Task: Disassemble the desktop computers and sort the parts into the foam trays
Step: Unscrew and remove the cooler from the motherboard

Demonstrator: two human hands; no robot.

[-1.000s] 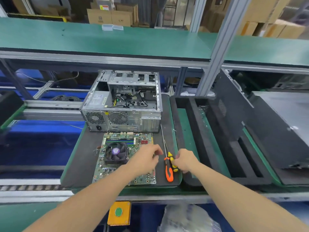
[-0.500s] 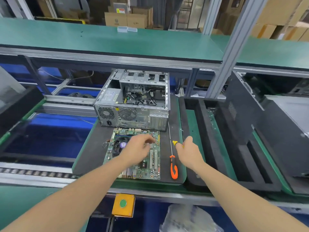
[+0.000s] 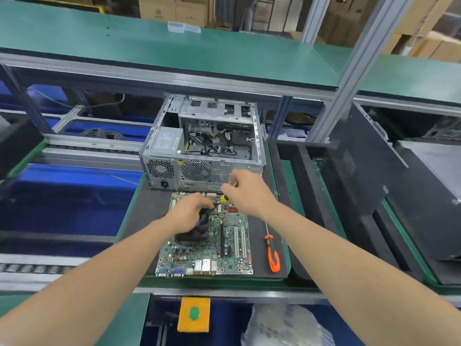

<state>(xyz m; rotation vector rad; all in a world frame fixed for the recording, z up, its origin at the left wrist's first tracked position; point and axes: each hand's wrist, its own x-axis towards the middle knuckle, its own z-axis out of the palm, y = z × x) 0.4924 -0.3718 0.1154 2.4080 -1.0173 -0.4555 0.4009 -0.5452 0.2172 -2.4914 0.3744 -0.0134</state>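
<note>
Motherboard centre frame, flat on desk mat, just in front of open computer case. Right hand fingers grip yellow screwdriver, tip down at CPU cooler. Left hand fingers curl over cooler, steadying it. Risk: the angled tip could slip off the screw and gouge the board or jab the left fingers.

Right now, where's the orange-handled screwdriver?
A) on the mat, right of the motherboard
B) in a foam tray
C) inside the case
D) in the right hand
A: the orange-handled screwdriver lies on the black mat right of the motherboard; the right hand grips the yellow-handled screwdriver.
</note>
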